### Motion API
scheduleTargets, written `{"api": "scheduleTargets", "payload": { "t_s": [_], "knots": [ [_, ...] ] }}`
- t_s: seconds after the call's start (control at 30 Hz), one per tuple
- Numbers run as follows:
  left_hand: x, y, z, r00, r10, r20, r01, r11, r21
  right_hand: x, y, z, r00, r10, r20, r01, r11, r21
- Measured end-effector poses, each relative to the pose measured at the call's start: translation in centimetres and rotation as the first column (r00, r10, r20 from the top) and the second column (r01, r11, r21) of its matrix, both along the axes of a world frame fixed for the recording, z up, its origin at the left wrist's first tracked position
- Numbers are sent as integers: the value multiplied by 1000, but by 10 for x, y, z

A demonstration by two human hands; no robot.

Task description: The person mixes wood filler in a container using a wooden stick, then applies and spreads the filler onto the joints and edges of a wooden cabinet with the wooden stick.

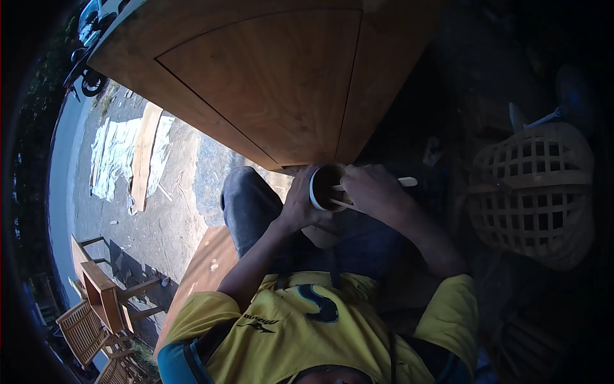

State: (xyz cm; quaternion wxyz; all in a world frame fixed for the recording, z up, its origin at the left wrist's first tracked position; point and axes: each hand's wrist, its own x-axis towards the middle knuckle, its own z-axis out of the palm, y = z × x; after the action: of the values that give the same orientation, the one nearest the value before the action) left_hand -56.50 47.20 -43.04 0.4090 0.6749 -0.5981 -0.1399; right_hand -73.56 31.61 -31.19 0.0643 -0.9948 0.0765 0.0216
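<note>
My left hand (299, 200) wraps round a round white-rimmed cup (313, 192), tilted so that its brownish inside faces me. My right hand (377, 192) is closed at the cup's right side, its fingers gripping a pale flat wooden stick (407, 182). One end of the stick juts out to the right past the hand, and another pale end shows inside the cup. A second thin pale strip (344, 205) crosses the cup's lower rim; whether it is part of the same tool I cannot tell. Both hands are above my knees, just below the edge of a large wooden panel (268, 83).
On the right, in shade, stands a chair with a lattice back (531, 192). To the left, a white sheet (112, 153) and a long board (146, 157) lie on the ground. Wooden furniture (102, 288) stands lower left; a motorcycle (93, 80) is at upper left.
</note>
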Motion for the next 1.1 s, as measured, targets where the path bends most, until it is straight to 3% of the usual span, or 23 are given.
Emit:
{"api": "scheduleTargets", "payload": {
  "t_s": [0.07, 0.23, 0.4, 0.53, 0.6, 0.67, 0.77, 0.8, 0.87, 0.93, 1.1],
  "knots": [
    [-7, -1, 4, 996, 5, -87, -7, 1000, -29, 2, -13, 2, 998, -70, -6, 70, 997, 14],
    [-18, 5, -8, 974, 188, -125, -189, 982, -1, 5, -46, 5, 989, 77, -126, -50, 979, 199],
    [-23, 13, -16, 941, 299, -155, -306, 952, -18, 11, -77, -6, 994, 62, 85, -93, 897, 432],
    [-34, 23, -19, 910, 394, -130, -397, 918, 0, 29, -69, -16, 992, 113, 58, -127, 925, 358],
    [-38, 25, -17, 903, 406, -140, -410, 912, 6, 36, -58, -27, 981, 192, 25, -193, 965, 176],
    [-42, 21, -16, 909, 412, -58, -415, 908, -50, 38, -50, -37, 961, 278, -3, -274, 948, 165],
    [-46, 22, -26, 906, 409, -113, -417, 908, -52, 44, -58, -31, 919, 394, -18, -376, 890, 256],
    [-45, 24, -29, 899, 408, -159, -413, 911, 6, 44, -63, -19, 943, 332, -23, -304, 888, 346],
    [-43, 21, -43, 905, 391, -167, -405, 912, -57, 37, -67, -17, 975, 221, -12, -196, 887, 419],
    [-41, 16, -48, 912, 385, -143, -404, 904, -140, 28, -69, -23, 984, 176, 34, -173, 879, 444],
    [-39, 10, -71, 893, 385, -235, -412, 908, -79, 3, -78, -54, 992, 56, 112, -103, 877, 469]
  ]
}}
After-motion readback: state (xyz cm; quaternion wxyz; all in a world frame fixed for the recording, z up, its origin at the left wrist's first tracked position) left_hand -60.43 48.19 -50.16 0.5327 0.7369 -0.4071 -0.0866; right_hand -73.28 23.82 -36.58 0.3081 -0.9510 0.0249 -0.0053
